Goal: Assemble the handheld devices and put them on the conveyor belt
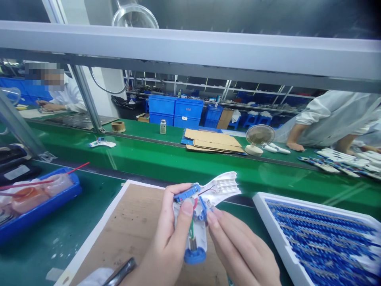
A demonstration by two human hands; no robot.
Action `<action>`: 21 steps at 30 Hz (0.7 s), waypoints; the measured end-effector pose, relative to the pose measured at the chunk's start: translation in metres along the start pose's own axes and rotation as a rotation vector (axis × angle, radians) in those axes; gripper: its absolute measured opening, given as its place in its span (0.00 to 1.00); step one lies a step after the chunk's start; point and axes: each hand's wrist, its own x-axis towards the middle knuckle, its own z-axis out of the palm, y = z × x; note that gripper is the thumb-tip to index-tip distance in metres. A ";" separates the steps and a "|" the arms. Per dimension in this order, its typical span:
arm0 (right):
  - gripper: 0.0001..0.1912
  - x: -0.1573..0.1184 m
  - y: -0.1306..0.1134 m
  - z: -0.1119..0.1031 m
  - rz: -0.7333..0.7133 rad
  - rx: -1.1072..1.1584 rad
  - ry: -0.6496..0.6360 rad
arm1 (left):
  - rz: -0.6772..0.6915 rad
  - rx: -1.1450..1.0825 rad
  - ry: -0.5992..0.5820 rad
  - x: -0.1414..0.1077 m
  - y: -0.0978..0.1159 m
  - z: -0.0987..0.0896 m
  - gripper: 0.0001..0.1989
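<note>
My left hand is closed around a white curved plastic housing, its thumb resting over the parts inside. Within the housing are a blue board or module, red and green wires, and a metal cylinder above a round blue end piece. My right hand pinches a small blue part at the housing's right side. Both hands are over a brown board with a white border. The fingertips of my right hand partly cover the small part.
A white foam tray of blue parts stands at right, a blue bin with bottles at left. Beyond, a green belt carries another housing. Cardboard and a small fan lie farther back. Two people work across.
</note>
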 end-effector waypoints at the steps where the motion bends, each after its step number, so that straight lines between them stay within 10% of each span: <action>1: 0.25 -0.001 0.001 0.000 -0.011 0.002 -0.014 | -0.020 -0.002 -0.014 -0.001 0.001 -0.001 0.22; 21: 0.27 0.004 0.000 -0.007 0.007 0.060 -0.095 | -0.062 -0.218 -0.112 -0.004 0.005 -0.004 0.21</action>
